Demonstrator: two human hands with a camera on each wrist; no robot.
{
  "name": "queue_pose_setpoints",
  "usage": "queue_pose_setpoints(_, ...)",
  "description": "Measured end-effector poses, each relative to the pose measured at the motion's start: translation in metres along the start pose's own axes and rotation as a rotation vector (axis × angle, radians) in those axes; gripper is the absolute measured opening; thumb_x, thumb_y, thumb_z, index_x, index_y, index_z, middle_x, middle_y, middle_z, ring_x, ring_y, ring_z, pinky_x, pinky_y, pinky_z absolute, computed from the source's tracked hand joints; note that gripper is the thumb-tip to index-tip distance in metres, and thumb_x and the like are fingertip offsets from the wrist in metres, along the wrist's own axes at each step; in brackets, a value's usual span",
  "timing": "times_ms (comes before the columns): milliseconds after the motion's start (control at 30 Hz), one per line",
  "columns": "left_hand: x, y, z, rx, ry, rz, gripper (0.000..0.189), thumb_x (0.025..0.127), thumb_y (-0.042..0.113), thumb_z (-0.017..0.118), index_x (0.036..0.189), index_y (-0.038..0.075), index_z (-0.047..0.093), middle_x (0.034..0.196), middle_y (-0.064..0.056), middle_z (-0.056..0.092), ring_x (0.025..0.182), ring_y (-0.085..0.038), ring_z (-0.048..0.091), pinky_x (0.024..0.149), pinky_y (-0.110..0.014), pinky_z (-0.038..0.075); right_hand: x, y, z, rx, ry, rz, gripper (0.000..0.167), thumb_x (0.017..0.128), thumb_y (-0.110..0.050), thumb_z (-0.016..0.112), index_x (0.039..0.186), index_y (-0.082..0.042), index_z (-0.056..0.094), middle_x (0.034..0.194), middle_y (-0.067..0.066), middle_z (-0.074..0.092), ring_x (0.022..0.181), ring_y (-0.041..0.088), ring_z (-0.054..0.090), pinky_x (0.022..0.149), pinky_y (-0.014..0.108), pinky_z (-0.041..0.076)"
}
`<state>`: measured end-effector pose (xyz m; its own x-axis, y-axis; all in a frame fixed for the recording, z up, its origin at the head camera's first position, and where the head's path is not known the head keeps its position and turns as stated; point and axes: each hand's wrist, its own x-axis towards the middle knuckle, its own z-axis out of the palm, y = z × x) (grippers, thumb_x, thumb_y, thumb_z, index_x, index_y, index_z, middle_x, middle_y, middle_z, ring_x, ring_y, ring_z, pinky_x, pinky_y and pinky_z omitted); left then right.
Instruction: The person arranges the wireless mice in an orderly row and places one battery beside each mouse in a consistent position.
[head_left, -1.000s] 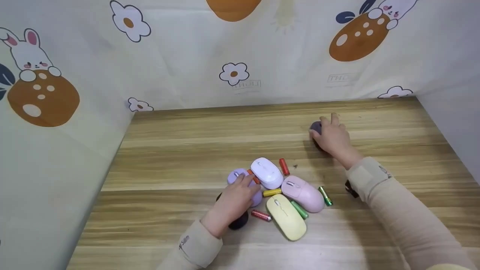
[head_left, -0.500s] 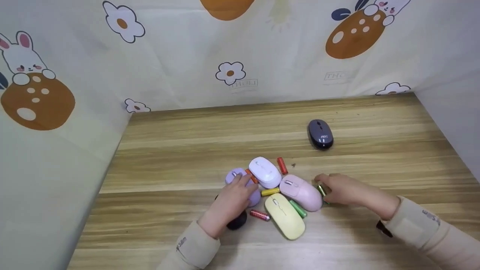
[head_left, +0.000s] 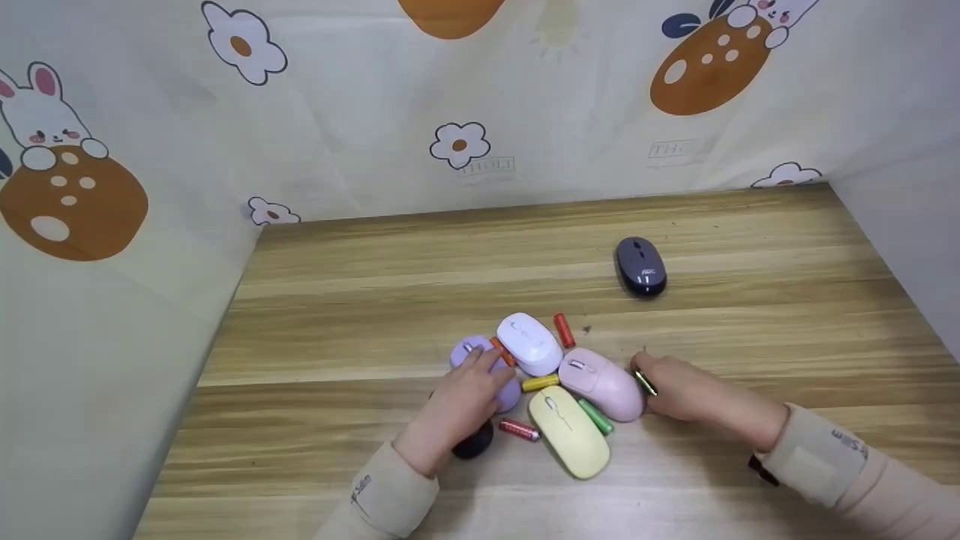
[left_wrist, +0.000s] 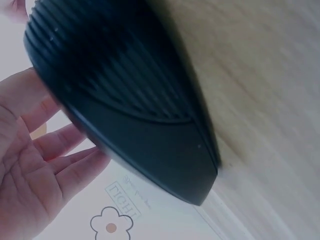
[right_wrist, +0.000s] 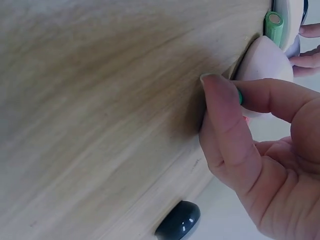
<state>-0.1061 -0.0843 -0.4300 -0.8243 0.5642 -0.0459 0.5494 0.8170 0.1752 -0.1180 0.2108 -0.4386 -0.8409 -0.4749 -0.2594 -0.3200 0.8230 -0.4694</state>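
Note:
My right hand [head_left: 682, 388] pinches a green battery [head_left: 645, 382] between thumb and finger, beside the right end of a pink mouse [head_left: 604, 384]. In the right wrist view only a bit of that battery [right_wrist: 240, 96] shows between the fingers. My left hand [head_left: 463, 388] rests over a purple mouse [head_left: 511, 397], its fingers extended across the top. A black mouse [head_left: 474, 442] lies under the left wrist and fills much of the left wrist view, ribbed along its side [left_wrist: 135, 75].
A white mouse [head_left: 529, 344] and a yellow mouse [head_left: 570, 433] lie in the cluster. Around them are red [head_left: 564, 331], orange [head_left: 502, 351], yellow [head_left: 541, 383], dark red [head_left: 519, 430] and green [head_left: 596, 417] batteries. A dark grey mouse [head_left: 641, 268] sits alone farther back. Patterned cloth [head_left: 360, 112] borders the table.
My right hand has left the dark grey mouse at the back, come down toward the pink mouse and taken hold of the green battery. The left hand has stayed over the purple mouse.

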Motion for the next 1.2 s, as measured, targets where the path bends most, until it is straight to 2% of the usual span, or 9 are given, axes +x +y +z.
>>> queue_pose_setpoints(133,0.001,0.0,0.0,0.005,-0.012,-0.008,0.034,0.081,0.012,0.067,0.115,0.012,0.061,0.129,-0.016,0.05,0.119,-0.039,0.046,0.089,-0.05,0.047,0.0,0.001,0.0,0.027,-0.006,0.015,0.031,0.07,-0.002,0.067,0.098,-0.003,0.054,0.082,0.011,0.062,0.072,0.021,0.055,0.063,0.037,0.046)
queue_pose_setpoints(233,0.001,0.0,-0.001,0.001,-0.034,-0.02,0.036,0.082,0.013,0.067,0.117,0.012,0.06,0.13,-0.016,0.049,0.121,-0.039,0.045,0.09,-0.051,0.046,-0.001,0.002,0.001,0.022,0.01,-0.013,0.031,0.071,-0.004,0.069,0.098,-0.004,0.055,0.081,0.011,0.063,0.071,0.021,0.056,0.062,0.036,0.047)
queue_pose_setpoints(400,0.002,0.001,-0.001,0.012,-0.034,-0.017,0.035,0.082,0.013,0.067,0.116,0.012,0.06,0.13,-0.015,0.049,0.12,-0.039,0.045,0.089,-0.05,0.046,-0.002,0.004,0.0,0.028,0.021,-0.047,0.03,0.07,-0.005,0.07,0.096,-0.006,0.056,0.08,0.008,0.063,0.07,0.02,0.056,0.061,0.036,0.047)
queue_pose_setpoints(467,0.001,0.001,-0.001,0.013,-0.031,-0.018,0.035,0.082,0.013,0.067,0.116,0.012,0.06,0.13,-0.015,0.05,0.12,-0.038,0.045,0.089,-0.05,0.047,-0.001,0.004,-0.001,0.063,0.0,-0.026,0.031,0.07,-0.005,0.07,0.098,-0.005,0.056,0.082,0.008,0.063,0.071,0.019,0.055,0.062,0.034,0.047)
queue_pose_setpoints(633,0.0,0.002,-0.001,0.004,-0.03,-0.022,0.036,0.082,0.013,0.067,0.118,0.013,0.06,0.131,-0.015,0.049,0.121,-0.038,0.045,0.09,-0.049,0.046,-0.002,0.009,-0.008,0.215,-0.061,0.086,0.04,0.069,0.007,0.061,0.108,-0.001,0.052,0.079,0.009,0.058,0.06,0.016,0.052,0.049,0.028,0.046)
queue_pose_setpoints(767,-0.001,0.002,-0.001,-0.002,-0.033,-0.023,0.037,0.082,0.012,0.067,0.118,0.013,0.06,0.132,-0.015,0.048,0.122,-0.038,0.044,0.09,-0.049,0.046,-0.003,0.019,-0.021,0.255,-0.047,0.131,0.048,0.068,0.01,0.054,0.116,0.003,0.048,0.074,0.01,0.053,0.055,0.016,0.052,0.046,0.026,0.046)
queue_pose_setpoints(867,-0.001,0.001,-0.001,-0.001,-0.028,-0.024,0.036,0.082,0.012,0.067,0.118,0.013,0.06,0.132,-0.015,0.049,0.122,-0.038,0.045,0.09,-0.049,0.046,0.002,0.029,-0.036,0.217,0.007,0.137,0.049,0.07,0.008,0.055,0.118,0.006,0.046,0.073,0.011,0.053,0.057,0.018,0.052,0.048,0.028,0.046)
queue_pose_setpoints(1033,-0.001,0.0,0.001,0.024,0.025,0.015,0.031,0.082,0.008,0.065,0.113,0.012,0.062,0.126,-0.016,0.052,0.117,-0.038,0.049,0.086,-0.047,0.049,0.015,0.048,-0.067,0.155,0.088,0.165,0.05,0.071,0.006,0.055,0.119,0.01,0.042,0.073,0.013,0.055,0.06,0.02,0.053,0.051,0.028,0.045)
queue_pose_setpoints(1200,0.0,0.0,0.002,0.024,0.028,0.022,0.031,0.082,0.007,0.064,0.112,0.012,0.062,0.126,-0.016,0.053,0.117,-0.038,0.049,0.086,-0.047,0.049,0.034,0.067,-0.088,0.197,0.123,0.233,0.05,0.076,0.005,0.054,0.122,0.01,0.037,0.071,0.014,0.055,0.055,0.019,0.057,0.049,0.027,0.047)
